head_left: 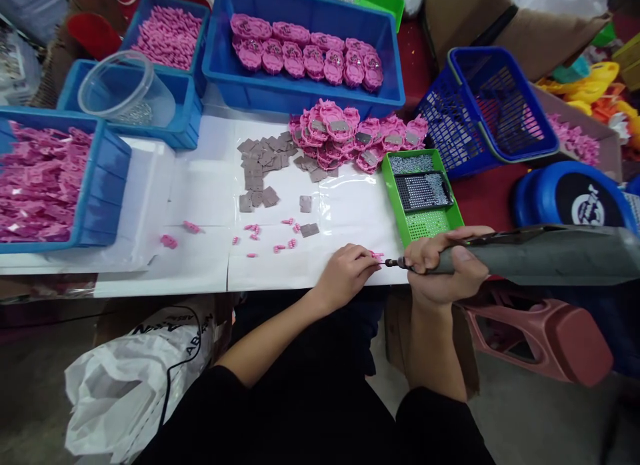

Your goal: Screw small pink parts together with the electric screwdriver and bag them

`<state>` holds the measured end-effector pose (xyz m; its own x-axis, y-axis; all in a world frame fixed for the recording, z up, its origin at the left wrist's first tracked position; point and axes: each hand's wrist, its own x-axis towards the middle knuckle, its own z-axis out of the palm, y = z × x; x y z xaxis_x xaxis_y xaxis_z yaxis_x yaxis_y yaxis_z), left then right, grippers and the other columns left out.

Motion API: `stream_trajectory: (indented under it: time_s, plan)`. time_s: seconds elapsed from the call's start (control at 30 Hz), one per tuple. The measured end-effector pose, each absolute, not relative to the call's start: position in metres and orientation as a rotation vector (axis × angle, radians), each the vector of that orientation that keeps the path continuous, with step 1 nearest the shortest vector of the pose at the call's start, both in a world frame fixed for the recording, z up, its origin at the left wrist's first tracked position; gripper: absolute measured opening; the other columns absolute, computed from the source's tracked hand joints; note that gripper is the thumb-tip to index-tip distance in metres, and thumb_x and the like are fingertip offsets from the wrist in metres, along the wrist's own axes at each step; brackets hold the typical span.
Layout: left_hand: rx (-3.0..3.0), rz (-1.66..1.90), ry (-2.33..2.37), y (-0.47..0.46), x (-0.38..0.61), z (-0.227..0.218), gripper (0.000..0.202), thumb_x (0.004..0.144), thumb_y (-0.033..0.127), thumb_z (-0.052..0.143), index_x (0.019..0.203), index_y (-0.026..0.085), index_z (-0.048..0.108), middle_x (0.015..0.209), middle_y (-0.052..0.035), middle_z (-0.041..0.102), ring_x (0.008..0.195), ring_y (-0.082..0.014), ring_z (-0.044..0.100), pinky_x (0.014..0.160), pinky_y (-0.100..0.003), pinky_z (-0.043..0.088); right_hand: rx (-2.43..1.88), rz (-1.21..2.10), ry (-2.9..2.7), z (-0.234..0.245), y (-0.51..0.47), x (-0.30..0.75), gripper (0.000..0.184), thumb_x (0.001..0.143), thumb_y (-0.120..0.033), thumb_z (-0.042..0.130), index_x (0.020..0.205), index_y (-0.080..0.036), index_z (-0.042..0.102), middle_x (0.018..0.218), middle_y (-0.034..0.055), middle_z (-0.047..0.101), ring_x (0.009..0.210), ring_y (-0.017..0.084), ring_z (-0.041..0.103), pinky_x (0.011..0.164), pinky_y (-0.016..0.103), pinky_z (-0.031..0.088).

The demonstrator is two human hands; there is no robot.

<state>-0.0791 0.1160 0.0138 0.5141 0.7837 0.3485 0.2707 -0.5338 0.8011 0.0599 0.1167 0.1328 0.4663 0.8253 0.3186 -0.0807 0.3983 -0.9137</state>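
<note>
My right hand (pixel 440 265) is wrapped round a dark electric screwdriver (pixel 545 255), held almost level with its bit pointing left. At the bit's tip, my left hand (pixel 347 275) is closed in a pinch by the table's front edge. A small pink plastic part (pixel 376 255) shows just beyond those fingertips; most of what they pinch is hidden. Left of this hand, several small pink pieces (pixel 279 248) lie scattered on the white table top (pixel 200 265). Behind them are thin grey square plates (pixel 265 158) and a heap of pink shells (pixel 340 131), some with a grey plate on them.
A green tray (pixel 457 215) of screws stands beside my right hand. Behind the heap is a blue bin (pixel 300 98) with rows of pink shells. Another blue bin (pixel 107 191) of pink parts is at left. A blue basket (pixel 450 105) and pink stool (pixel 575 345) are at right.
</note>
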Motion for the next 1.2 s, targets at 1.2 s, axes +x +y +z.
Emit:
stream_trajectory:
  time_s: [1.2]
  plan:
    - [2.242,0.82,0.884,0.11,-0.082,0.014,0.012,0.112,0.028,0.071,0.122,0.021,0.07,0.13,-0.0124,0.08,0.119,-0.0288,0.075,0.106,-0.049,0.06,-1.07,0.54,-0.839,0.111,0.127,0.048,0.022,0.083,-0.039,0.073,0.092,-0.026,0.058,0.047,-0.0118,0.044,0.033,0.012,0.034,0.038,0.024,0.035]
